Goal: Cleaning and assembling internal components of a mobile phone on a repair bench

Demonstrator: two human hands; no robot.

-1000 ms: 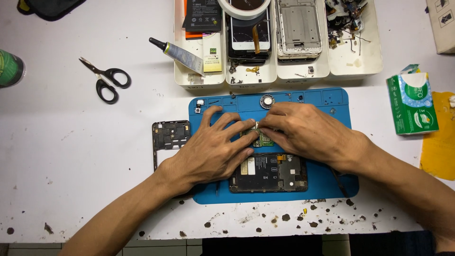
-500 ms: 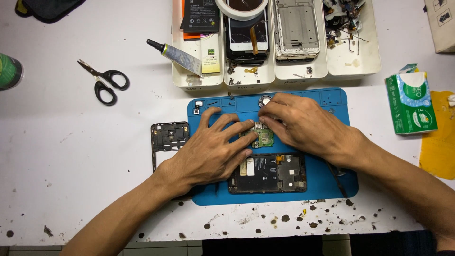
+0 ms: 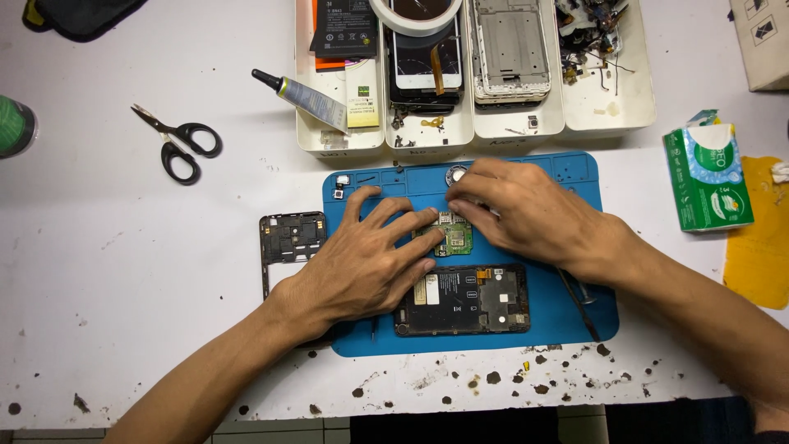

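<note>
A small green circuit board [image 3: 454, 238] lies on the blue work mat [image 3: 575, 312]. My left hand [image 3: 366, 259] rests flat on the mat, fingers spread, fingertips pressing the board's left edge. My right hand [image 3: 526, 210] reaches in from the right, its fingertips touching the board's top near a small round metal part [image 3: 454, 174]. Just below the board lies an opened black phone body [image 3: 464, 300]. A black phone frame [image 3: 289, 240] sits left of the mat, partly under my left wrist.
White trays [image 3: 477, 127] with phone parts, a battery and a tape roll line the back. A glue tube [image 3: 302, 92] and scissors [image 3: 177, 141] lie at the left. A green tissue pack [image 3: 708, 174] and yellow cloth [image 3: 760, 247] are at the right. Tweezers [image 3: 579, 300] lie on the mat.
My right hand has shifted up and slightly left, uncovering the green board. My left hand has stayed in place.
</note>
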